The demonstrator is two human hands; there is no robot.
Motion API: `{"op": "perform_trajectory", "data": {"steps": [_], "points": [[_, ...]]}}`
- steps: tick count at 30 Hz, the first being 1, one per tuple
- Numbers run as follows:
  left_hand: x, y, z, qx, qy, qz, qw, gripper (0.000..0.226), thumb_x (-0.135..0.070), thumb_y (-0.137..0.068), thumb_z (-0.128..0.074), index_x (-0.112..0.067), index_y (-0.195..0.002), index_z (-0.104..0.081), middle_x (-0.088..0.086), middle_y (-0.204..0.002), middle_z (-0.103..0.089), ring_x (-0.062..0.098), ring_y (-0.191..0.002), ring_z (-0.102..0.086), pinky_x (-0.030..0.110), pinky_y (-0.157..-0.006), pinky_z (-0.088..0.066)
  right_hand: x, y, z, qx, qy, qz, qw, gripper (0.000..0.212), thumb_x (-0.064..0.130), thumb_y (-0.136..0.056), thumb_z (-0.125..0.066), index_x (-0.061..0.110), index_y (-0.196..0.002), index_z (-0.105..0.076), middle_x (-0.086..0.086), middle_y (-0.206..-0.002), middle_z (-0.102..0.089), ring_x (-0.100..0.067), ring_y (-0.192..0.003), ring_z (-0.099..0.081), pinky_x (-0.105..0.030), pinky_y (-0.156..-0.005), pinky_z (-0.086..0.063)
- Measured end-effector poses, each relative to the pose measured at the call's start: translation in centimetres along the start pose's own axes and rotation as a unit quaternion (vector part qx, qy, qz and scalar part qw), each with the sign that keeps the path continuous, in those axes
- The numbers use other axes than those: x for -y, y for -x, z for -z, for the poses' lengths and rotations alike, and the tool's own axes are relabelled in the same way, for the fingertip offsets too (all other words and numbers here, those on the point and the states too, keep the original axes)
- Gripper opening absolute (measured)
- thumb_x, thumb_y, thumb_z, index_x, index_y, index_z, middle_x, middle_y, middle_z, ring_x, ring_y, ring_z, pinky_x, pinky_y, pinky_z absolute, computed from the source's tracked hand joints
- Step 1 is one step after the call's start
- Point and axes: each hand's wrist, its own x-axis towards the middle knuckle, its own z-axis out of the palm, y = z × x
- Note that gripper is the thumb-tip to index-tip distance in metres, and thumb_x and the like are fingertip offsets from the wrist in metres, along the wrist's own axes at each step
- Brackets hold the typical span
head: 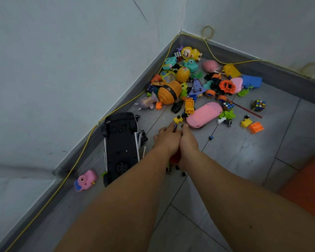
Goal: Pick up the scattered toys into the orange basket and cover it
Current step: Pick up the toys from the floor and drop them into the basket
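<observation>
Hands meet knuckle to knuckle low over the floor tiles, the left hand (166,140) and the right hand (188,142) pressed side by side with their backs to the camera, both forearms stretched forward and down from the bottom edge of the view. Between the palms shows a bit of red, a small red toy (175,157) as far as I can judge, and a thin dark piece pokes up by the left fingers (171,126); both hands look cupped shut around this little haul, though what exactly each one holds is hidden. The step in hand appears to be scooping small pieces together, and doing it well likely means keeping the palms sealed underneath so nothing drops through, lifting level, and sweeping in the loose black bits (175,170) lying just under the wrists. Just beyond the fingertips lie a yellow block (177,119) and the pink case (204,114), with the big heap of toys (198,82) filling the corner behind them. To the left an upturned black toy car (120,144) lies along the wall, a pink toy camera (85,180) near its closer end. An orange shape at the right edge is probably the orange basket (309,186), close by the right forearm, so the carry should be a short swing rightward
</observation>
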Motion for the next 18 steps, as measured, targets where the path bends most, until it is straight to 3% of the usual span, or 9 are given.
{"op": "perform_trajectory", "data": {"steps": [2,4,8,10,13,18], "points": [[1.2,1.6,-0.8,-0.006,0.049,-0.005,0.999,0.06,-0.048,-0.101,-0.042,-0.038,-0.159,-0.029,0.001,-0.165,-0.026,0.031,-0.149,-0.026,0.048,-0.121,-0.026,-2.0,-3.3,0.8,0.061,-0.006,-0.007,0.998,0.093,0.096,-0.05,-0.05,0.036,-0.118,-0.071,-0.003,-0.121,-0.071,-0.028,-0.112,-0.066,-0.048,-0.102,-0.047],[2.4,2.9,-1.4,-0.014,0.123,0.003,0.992,0.061,-0.047,-0.096,-0.045,-0.036,-0.155,-0.038,0.001,-0.162,-0.033,0.028,-0.146,-0.035,0.049,-0.12,-0.031,-2.1,4.5,1.5,0.074,-0.033,-0.027,0.996,0.089,0.092,-0.052,-0.056,0.032,-0.117,-0.072,-0.008,-0.127,-0.069,-0.031,-0.114,-0.065,-0.051,-0.104,-0.047],[3.7,6.0,-1.2,0.032,0.315,0.106,0.942,0.044,-0.05,-0.099,-0.044,-0.017,-0.115,-0.068,0.015,-0.129,-0.064,0.031,-0.114,-0.062,0.05,-0.107,-0.047,-0.7,16.8,2.8,0.071,0.005,-0.031,0.997,0.067,0.072,-0.089,-0.052,0.013,-0.113,-0.069,-0.019,-0.117,-0.068,-0.035,-0.113,-0.064,-0.054,-0.107,-0.047],[3.9,8.0,-0.9,0.044,0.383,0.121,0.915,0.049,-0.056,-0.1,-0.042,-0.02,-0.118,-0.069,0.014,-0.122,-0.067,0.032,-0.112,-0.064,0.053,-0.106,-0.048,-1.3,18.7,3.3,0.103,0.016,-0.019,0.994,0.075,0.078,-0.084,-0.052,0.013,-0.118,-0.068,-0.02,-0.119,-0.068,-0.037,-0.113,-0.065,-0.057,-0.106,-0.047],[2.8,11.0,-0.2,0.04,0.425,0.124,0.896,0.052,-0.059,-0.099,-0.042,-0.021,-0.121,-0.072,0.012,-0.122,-0.068,0.031,-0.114,-0.064,0.052,-0.107,-0.048,-0.9,20.0,3.7,0.114,0.004,0.0,0.993,0.098,0.088,-0.058,-0.059,0.016,-0.125,-0.068,-0.021,-0.124,-0.068,-0.039,-0.11,-0.068,-0.058,-0.103,-0.05],[-1.2,15.9,2.1,0.01,0.465,0.088,0.881,0.058,-0.065,-0.093,-0.04,-0.022,-0.109,-0.076,0.013,-0.123,-0.07,0.031,-0.112,-0.065,0.052,-0.106,-0.049,2.3,27.3,5.4,0.15,0.04,0.032,0.987,0.083,0.083,-0.082,-0.051,0.014,-0.124,-0.068,-0.021,-0.12,-0.07,-0.037,-0.109,-0.069,-0.055,-0.101,-0.053]]}}
